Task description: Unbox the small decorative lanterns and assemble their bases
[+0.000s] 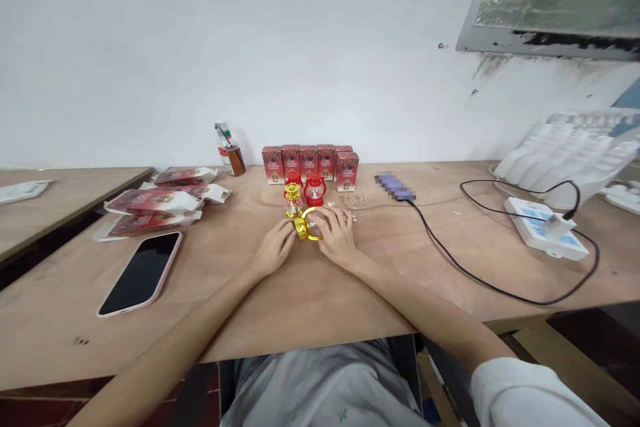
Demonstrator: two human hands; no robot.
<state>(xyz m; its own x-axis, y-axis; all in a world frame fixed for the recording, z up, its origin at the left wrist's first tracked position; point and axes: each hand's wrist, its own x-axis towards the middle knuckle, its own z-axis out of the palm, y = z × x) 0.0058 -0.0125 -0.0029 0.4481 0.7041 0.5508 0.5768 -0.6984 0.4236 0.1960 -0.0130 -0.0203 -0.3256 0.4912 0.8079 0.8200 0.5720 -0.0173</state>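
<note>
Both hands hold a small gold lantern [302,227], tipped on its side just above the table. Its base end lies in the fingers of my left hand [276,245]. My right hand [338,232] wraps around the handle end, hiding part of it. Right behind stands another gold lantern [293,199], upright. Two red lanterns are at the back; the nearer red lantern [315,189] is fully visible, the other partly covered by the gold one. Several tiny metal pieces [356,202] lie to the right of them.
Several red boxes [300,161] stand along the wall. Flattened red cartons [155,203] and a phone [141,273] lie left, near a bottle [233,159]. On the right are a blurred purple device [396,187], a black cable [450,268], a power strip [543,227] and white trays [560,153].
</note>
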